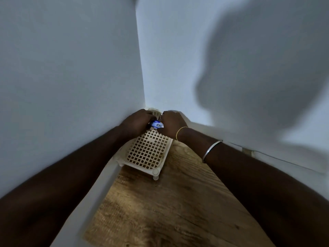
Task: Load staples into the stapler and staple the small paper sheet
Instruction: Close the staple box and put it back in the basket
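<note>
Both my hands meet over the far end of a cream lattice shelf (147, 152) in the corner of two white walls. Between them is a small blue and white box (156, 124), which looks like a staple box. My left hand (136, 123) closes around its left side. My right hand (173, 124) pinches its right side, and something thin and light sticks up by the fingertips. Most of the box is hidden by my fingers. No stapler or paper sheet shows.
The shelf stands on short round feet on a wooden floor (169, 207). White walls close in on the left and behind. A thin cable (277, 158) runs along the right wall's base. A large shadow covers the right wall.
</note>
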Demonstrator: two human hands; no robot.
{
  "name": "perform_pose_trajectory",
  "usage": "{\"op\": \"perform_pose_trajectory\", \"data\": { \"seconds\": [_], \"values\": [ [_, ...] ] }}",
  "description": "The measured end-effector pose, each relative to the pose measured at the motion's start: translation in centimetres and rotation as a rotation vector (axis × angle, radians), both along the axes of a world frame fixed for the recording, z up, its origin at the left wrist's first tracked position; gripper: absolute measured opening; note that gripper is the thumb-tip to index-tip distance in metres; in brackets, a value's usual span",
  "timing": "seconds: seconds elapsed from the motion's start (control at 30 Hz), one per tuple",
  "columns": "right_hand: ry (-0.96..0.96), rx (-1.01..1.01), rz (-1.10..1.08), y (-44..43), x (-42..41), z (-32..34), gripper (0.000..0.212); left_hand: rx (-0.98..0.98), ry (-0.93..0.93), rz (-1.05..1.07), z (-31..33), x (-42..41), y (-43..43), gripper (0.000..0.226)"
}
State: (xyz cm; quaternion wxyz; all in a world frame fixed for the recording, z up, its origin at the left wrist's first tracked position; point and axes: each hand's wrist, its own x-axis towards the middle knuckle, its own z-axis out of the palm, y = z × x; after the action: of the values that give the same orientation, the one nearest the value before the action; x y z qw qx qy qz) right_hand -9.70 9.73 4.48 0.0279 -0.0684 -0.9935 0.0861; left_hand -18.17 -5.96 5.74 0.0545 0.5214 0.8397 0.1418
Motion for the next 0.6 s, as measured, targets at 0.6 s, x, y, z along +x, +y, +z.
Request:
{"op": "perform_pose_trajectory", "data": {
  "seconds": [0.6],
  "values": [
    [-0.075,-0.097,-0.015,-4.6,2.6,-3.8,0.035,-0.149,-0.049,0.131,-3.2,2.9,-3.2,0.023]
  ]
}}
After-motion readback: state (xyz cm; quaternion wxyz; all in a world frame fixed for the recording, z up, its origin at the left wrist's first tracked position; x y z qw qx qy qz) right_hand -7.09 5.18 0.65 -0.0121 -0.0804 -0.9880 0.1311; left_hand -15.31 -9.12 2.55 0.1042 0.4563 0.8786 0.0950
